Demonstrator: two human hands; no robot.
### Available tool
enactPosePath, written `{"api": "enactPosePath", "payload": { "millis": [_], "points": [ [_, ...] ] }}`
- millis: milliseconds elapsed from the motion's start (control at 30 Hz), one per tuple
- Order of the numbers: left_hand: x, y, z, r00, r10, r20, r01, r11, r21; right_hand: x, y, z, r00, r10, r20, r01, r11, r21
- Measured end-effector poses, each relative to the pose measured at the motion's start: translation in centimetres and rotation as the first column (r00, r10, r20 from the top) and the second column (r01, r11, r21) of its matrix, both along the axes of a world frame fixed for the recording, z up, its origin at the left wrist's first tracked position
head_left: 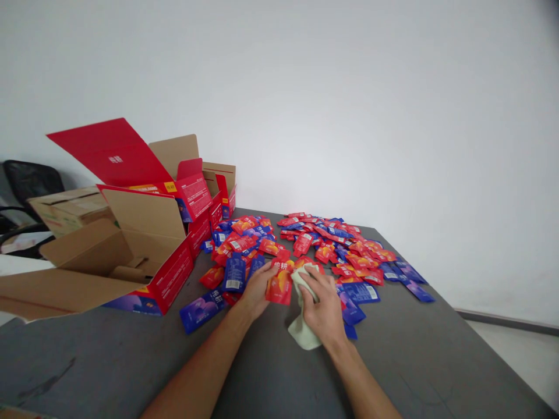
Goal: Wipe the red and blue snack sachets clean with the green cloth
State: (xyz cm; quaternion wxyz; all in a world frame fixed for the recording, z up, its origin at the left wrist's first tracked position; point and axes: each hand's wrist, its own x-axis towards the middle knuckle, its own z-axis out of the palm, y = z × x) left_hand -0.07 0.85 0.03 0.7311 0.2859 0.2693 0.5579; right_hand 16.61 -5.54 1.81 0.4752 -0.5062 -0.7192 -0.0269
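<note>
My left hand [257, 289] grips a red pouch [280, 282] by its left edge, with the printed front facing up. A pale green cloth [304, 331] is bunched under the fingers of my right hand [322, 301], close beside the pouch's right edge. Whether the cloth touches the pouch I cannot tell. Around both hands lie many red and blue pouches, in a left pile [242, 238] and a right pile [323, 233]. One blue pouch [201, 310] lies flat to the left of my left wrist.
An open red carton [172, 279] stands at the left, its flaps spread over the dark grey table [271, 372]. More open red boxes [196, 195] stand behind it. Farther left are a brown cardboard box [74, 209] and a black chair [32, 183]. A white wall [327, 116] rises behind the table.
</note>
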Motion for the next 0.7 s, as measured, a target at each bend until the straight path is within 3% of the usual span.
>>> {"api": "enactPosePath", "payload": {
  "millis": [100,233,300,533,600,700],
  "points": [
    [0.1,0.0,0.3,0.996,-0.033,0.087,0.033,0.999,-0.007,-1.1,-0.7,-0.1,0.986,0.14,0.085,-0.138,0.99,-0.027],
    [-0.1,-0.6,1.1,0.959,-0.263,0.103,0.266,0.964,-0.014,-2.4,-1.4,-0.2,0.93,0.292,0.222,-0.265,0.953,-0.143],
    [0.1,-1.2,1.3,0.945,-0.317,0.078,0.32,0.947,-0.025,-2.2,-1.2,-0.4,0.935,0.267,0.235,-0.237,0.96,-0.149],
    [1.5,-2.8,1.3,0.93,-0.362,0.067,0.361,0.932,0.018,0.5,0.8,-1.0,0.995,-0.023,0.098,0.021,1.0,0.02],
    [1.6,-2.6,1.1,0.935,-0.346,0.073,0.346,0.938,0.024,0.4,0.6,-0.8,0.992,-0.01,0.128,0.008,1.0,0.011],
    [1.3,-1.9,0.9,0.961,-0.273,0.055,0.273,0.962,0.007,-0.9,-0.4,-0.2,0.966,0.118,0.231,-0.102,0.991,-0.082]
  ]
}}
